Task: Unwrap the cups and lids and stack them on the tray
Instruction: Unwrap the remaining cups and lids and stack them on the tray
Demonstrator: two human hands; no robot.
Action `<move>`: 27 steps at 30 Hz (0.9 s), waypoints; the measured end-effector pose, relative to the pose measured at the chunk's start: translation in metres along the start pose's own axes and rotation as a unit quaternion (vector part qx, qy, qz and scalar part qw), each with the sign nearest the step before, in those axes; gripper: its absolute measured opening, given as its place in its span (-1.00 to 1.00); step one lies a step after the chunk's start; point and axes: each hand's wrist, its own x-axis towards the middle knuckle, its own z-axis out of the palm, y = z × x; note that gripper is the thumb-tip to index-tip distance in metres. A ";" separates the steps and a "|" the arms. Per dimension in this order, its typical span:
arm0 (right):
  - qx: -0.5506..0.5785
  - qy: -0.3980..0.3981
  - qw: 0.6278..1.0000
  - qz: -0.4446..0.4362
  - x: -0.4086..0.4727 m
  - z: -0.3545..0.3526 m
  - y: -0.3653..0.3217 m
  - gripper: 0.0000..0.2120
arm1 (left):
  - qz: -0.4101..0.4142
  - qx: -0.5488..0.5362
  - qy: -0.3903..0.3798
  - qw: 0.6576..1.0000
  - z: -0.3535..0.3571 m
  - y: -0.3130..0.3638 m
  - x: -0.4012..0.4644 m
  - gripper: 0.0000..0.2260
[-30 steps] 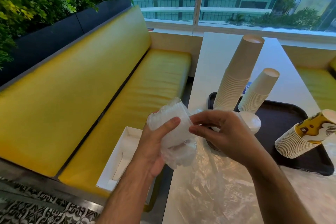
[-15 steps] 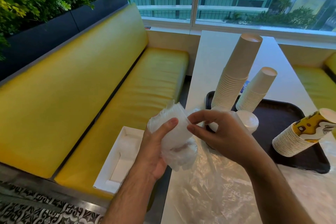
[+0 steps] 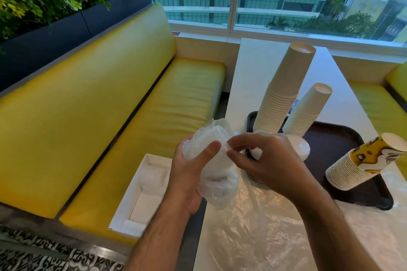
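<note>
- The left hand (image 3: 187,179) grips a sleeve of lids (image 3: 214,167) wrapped in thin clear plastic, fingers curled round its far side and thumb pressed flat across the near face, held up in the air over the near edge of the table (image 3: 248,77).
- The right hand (image 3: 271,160) comes in from the other side, thumb and forefinger pinching the wrap just beside the left thumb, at the upper end of the sleeve.
- The step in hand looks like opening the wrap; the lids seem to be fully inside it as yet.
- Beyond the grip the dark tray (image 3: 334,141) carries two upright cup stacks (image 3: 284,92), a leaning printed stack (image 3: 363,165) and a few white lids (image 3: 299,146) just behind the right hand.
- Loose plastic sheet (image 3: 264,226) lies below the grip on the table.
- Next, I judge, the pinch must tear or peel the film without squeezing the lids, then carry them onto the lids on the tray.
</note>
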 end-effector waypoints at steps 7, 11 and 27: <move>0.077 0.025 0.996 0.022 -0.002 -0.001 0.003 -0.56 | -0.009 -0.010 -0.001 1.000 0.003 0.005 -0.004 -0.31; 0.075 0.005 0.997 -0.006 -0.002 0.003 0.002 -0.57 | 0.003 -0.011 0.004 1.000 0.007 0.005 -0.008 -0.39; 0.167 0.009 0.986 0.001 0.000 -0.002 0.001 -0.57 | 0.005 -0.008 -0.021 1.000 -0.002 0.011 -0.008 -0.37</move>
